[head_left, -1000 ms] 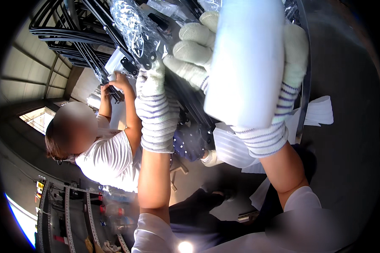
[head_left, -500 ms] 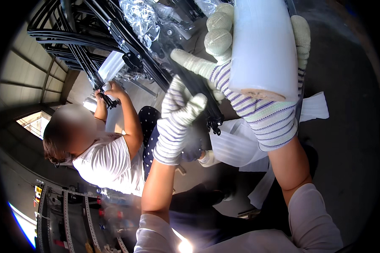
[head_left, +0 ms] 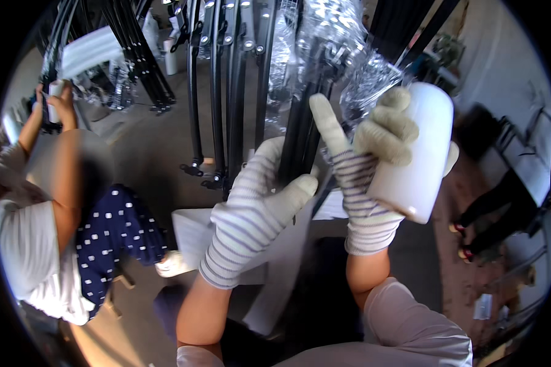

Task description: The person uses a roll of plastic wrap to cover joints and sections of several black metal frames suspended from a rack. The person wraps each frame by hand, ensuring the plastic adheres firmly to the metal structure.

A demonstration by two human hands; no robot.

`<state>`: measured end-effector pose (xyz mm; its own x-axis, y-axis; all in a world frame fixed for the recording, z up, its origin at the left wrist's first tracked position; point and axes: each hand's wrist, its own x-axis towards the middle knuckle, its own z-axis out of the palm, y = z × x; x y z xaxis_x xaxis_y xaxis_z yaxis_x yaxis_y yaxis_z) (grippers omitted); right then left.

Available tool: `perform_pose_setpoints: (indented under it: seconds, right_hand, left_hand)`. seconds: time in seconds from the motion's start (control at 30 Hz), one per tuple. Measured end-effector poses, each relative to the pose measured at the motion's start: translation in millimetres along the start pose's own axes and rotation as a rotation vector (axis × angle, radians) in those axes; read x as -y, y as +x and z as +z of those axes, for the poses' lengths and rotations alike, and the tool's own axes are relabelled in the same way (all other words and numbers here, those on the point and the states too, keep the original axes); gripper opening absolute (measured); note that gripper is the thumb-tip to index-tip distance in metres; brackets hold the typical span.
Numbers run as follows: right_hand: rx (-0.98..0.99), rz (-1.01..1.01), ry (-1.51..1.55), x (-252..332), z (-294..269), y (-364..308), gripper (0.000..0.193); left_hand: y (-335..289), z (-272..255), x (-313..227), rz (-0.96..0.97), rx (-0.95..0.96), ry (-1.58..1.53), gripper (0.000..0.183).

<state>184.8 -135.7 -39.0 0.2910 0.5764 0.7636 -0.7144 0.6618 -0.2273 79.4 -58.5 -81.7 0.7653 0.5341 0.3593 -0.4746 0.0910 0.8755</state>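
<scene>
In striped knit gloves, my left hand (head_left: 249, 205) grips the lower end of a bundle of black metal bars (head_left: 301, 131), thumb on the near side and the other fingers partly hidden behind. My right hand (head_left: 379, 165) is closed round a white roll of plastic wrap (head_left: 419, 150), held tilted just right of the bundle. The right index finger stretches up beside the bars. Clear crinkled film (head_left: 330, 27) covers the upper part of the bundle.
More black bars (head_left: 217, 92) hang left of the bundle. White foam sheet (head_left: 193, 229) lies below my left hand. A co-worker in a white shirt (head_left: 33, 244) sits at the left, hands on other bars. At the right, another person's dark-trousered legs (head_left: 493, 202) show.
My view has swung to the right. My left hand has gone from loosely open to closed round the bars. The roll in my right hand has come lower and tilted, beside the bundle.
</scene>
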Motion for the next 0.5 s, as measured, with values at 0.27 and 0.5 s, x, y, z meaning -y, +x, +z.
perform_pose_setpoints:
  seconds: [0.27, 0.5]
  right_hand:
    - [-0.027, 0.064, -0.215, -13, 46, -14, 0.067]
    - [-0.019, 0.032, -0.672, -10, 74, -6, 0.063]
  left_hand:
    - [17, -10, 13, 0.095, 0.167, 0.136, 0.028]
    - [1, 3, 23, 0.181, 0.000, 0.390, 0.034]
